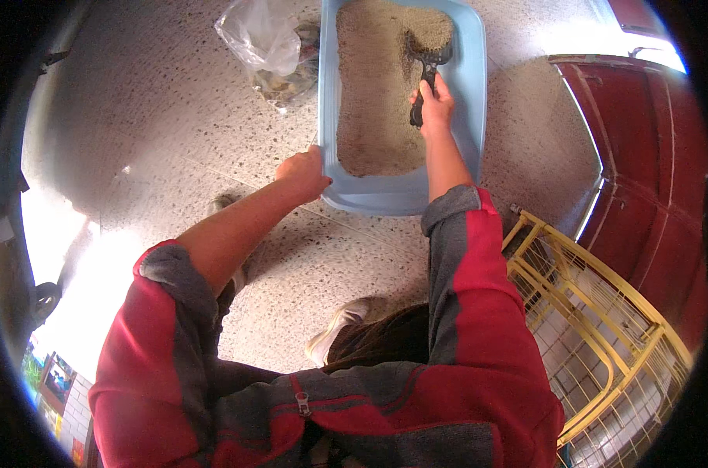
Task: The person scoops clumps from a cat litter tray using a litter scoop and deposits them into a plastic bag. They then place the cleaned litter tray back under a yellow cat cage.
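A light blue plastic litter tray [478, 105] lies on the speckled floor, with grey-brown granular litter [371, 99] inside. My right hand [437, 105] is closed around the handle of a black litter scoop [429, 64], whose head rests in the litter towards the tray's far right. Litter is heaped by the scoop's head. My left hand [305, 174] grips the tray's near left rim. Left of the tray, close to its far part, stands a clear plastic bag [284, 76] with brownish clumped contents.
A yellow metal wire rack [599, 316] stands at the lower right, near my right arm. Dark red panels [629, 146] rise beyond it on the right. My shoes [342, 327] are on the speckled floor [295, 234] below the tray. A black wheel [47, 301] shows at the far left.
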A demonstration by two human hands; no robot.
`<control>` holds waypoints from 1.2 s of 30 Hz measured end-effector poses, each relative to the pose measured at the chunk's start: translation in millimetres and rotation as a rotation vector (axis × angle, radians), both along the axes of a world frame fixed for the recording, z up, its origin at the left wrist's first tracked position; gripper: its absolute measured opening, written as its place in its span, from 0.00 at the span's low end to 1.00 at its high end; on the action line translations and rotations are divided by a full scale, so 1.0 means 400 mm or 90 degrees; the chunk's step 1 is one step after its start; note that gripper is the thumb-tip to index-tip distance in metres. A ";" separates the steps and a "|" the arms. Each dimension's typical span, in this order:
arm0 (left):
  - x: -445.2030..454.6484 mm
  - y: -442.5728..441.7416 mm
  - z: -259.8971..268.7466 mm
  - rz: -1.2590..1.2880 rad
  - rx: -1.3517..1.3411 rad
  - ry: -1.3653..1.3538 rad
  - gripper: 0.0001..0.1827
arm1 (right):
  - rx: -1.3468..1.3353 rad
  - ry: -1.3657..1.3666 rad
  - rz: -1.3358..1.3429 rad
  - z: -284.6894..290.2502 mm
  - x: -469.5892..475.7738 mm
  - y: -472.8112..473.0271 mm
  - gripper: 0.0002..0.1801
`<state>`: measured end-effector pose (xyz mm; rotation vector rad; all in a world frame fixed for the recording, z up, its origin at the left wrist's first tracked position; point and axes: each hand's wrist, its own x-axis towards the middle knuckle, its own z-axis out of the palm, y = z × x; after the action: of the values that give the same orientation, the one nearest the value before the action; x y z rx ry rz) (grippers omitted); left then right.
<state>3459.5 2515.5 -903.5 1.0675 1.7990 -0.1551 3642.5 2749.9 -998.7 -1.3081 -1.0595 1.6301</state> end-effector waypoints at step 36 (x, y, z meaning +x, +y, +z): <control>-0.127 0.222 0.320 -0.066 0.504 0.090 0.19 | 0.026 -0.174 0.133 0.264 0.142 -0.183 0.28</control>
<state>3408.8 2604.1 -775.5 1.7311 1.9758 0.4731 3699.2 2676.7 -893.3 -1.4619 -1.4278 1.5989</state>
